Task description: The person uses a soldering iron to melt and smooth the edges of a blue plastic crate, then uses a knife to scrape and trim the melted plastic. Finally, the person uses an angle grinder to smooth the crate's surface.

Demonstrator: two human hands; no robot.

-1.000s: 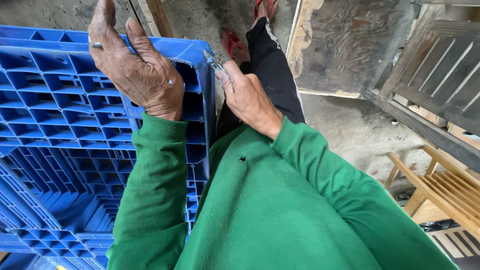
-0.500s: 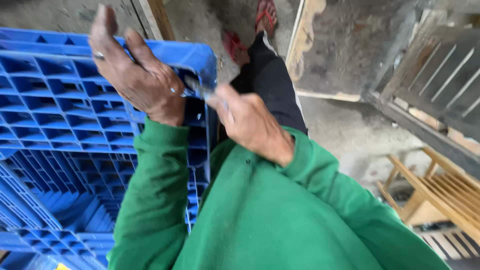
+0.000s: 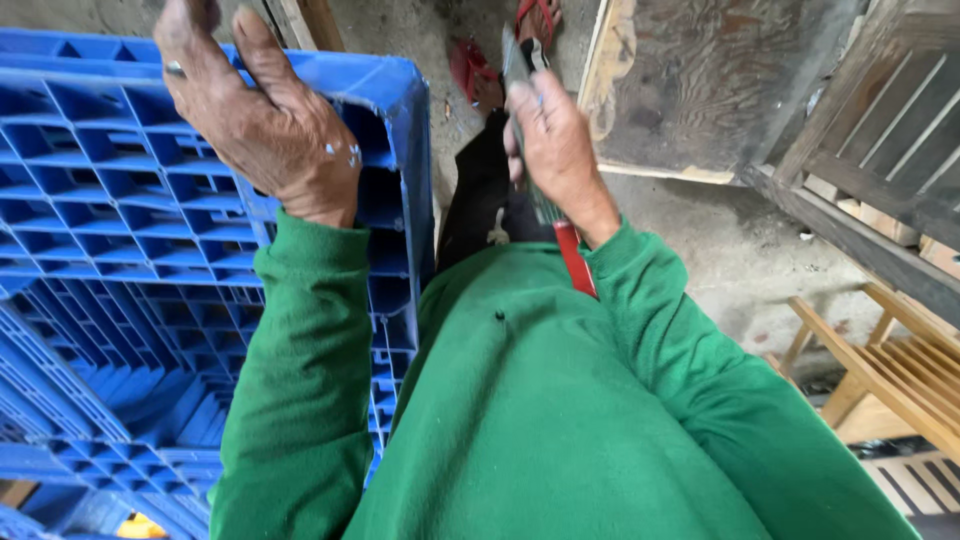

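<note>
Soft, even daylight with no glare and faint shadows; the picture is sharp, stretched wide at its edges.

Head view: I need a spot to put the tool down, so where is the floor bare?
Bare floor lies between the plywood sheet and the wooden rack. Left is crowded: the blue crate fills it, left hand on its rim. The right hand holds the red-handled tool.
</note>
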